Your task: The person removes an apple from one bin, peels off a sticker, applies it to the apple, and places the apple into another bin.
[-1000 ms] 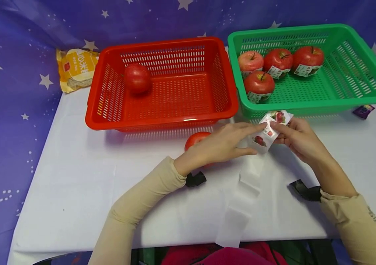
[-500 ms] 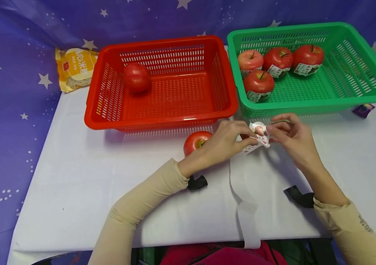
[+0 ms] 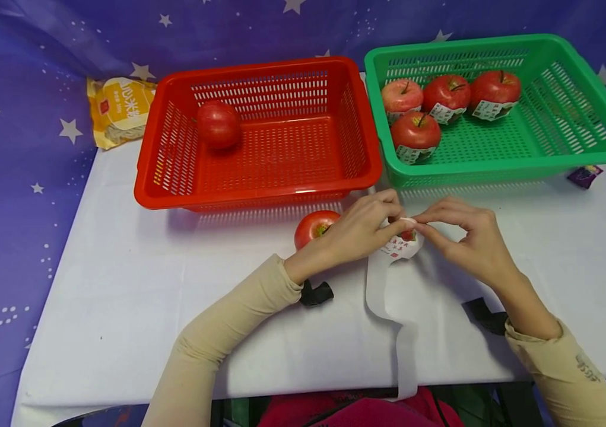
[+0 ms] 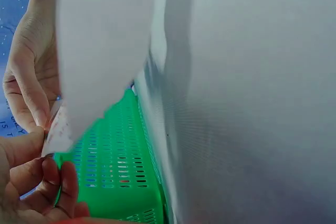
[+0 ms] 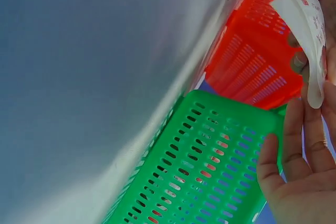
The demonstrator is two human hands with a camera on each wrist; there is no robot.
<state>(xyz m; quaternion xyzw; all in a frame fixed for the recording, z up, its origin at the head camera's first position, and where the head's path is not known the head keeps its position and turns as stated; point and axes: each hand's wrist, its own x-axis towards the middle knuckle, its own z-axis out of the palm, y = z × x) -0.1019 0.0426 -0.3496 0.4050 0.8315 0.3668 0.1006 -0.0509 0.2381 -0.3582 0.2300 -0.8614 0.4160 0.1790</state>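
White backing strip (image 3: 388,296) trails off the table's near edge and rises to a printed sticker (image 3: 401,243) that both hands pinch. The left hand (image 3: 358,231) grips its left side, the right hand (image 3: 465,237) its top edge with thumb and forefinger. Just behind the left hand lies 1 loose apple (image 3: 313,226). Farther back, the red basket (image 3: 260,190) holds 1 apple, and the green basket (image 3: 495,172) holds 4 labelled apples.
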